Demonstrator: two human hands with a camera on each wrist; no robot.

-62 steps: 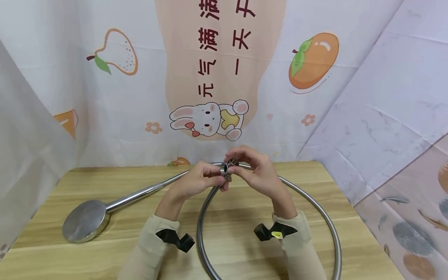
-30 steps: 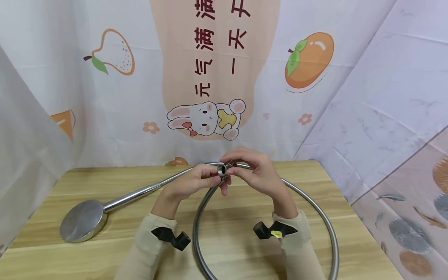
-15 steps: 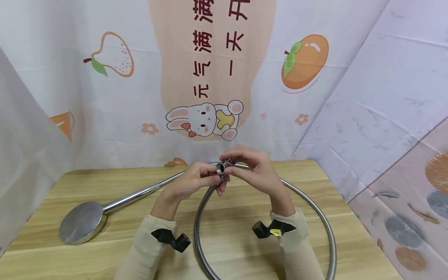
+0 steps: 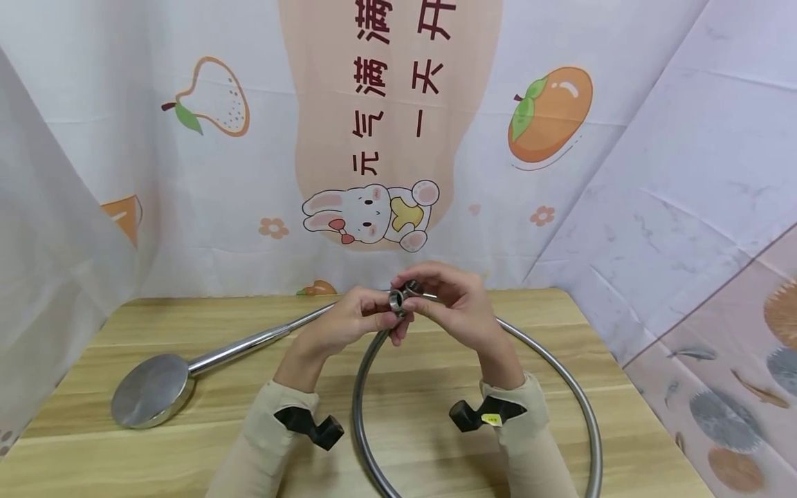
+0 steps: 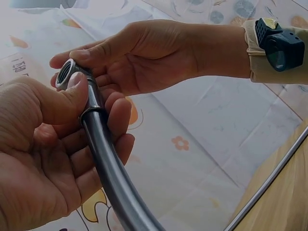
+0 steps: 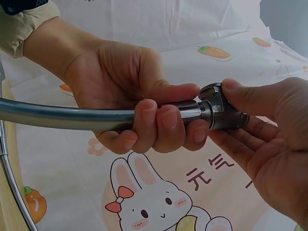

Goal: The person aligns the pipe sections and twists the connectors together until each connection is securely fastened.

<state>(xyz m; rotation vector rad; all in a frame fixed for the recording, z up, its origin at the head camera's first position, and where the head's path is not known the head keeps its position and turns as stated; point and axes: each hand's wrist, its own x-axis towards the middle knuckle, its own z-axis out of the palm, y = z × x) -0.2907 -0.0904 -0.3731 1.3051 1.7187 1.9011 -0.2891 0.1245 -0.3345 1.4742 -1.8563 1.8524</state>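
My left hand [image 4: 339, 321] grips the end of a grey metal shower hose [image 5: 118, 178], its fingers curled round the hose's smooth end sleeve. At that end sits a short metal pipe fitting [image 6: 224, 113] with a side branch; a round, threaded opening shows in the left wrist view. My right hand [image 4: 457, 304] pinches this fitting between thumb and fingers. In the left wrist view, the left thumb lies right beside the opening's rim. The fingers hide part of the joint between hose and fitting. Both hands are raised over the table's back edge.
A round metal shower head [image 4: 152, 391] lies at the left of the wooden table [image 4: 429, 443], its handle [image 4: 239, 348] joined to the hose. The hose loops widely round the right forearm's side. Printed cloth [image 4: 249, 173] hangs behind and at both sides.
The fitting's round opening has tilted slightly in the fingers across the frames. Both hands keep their hold in nearly the same place; the head view shifts a little.
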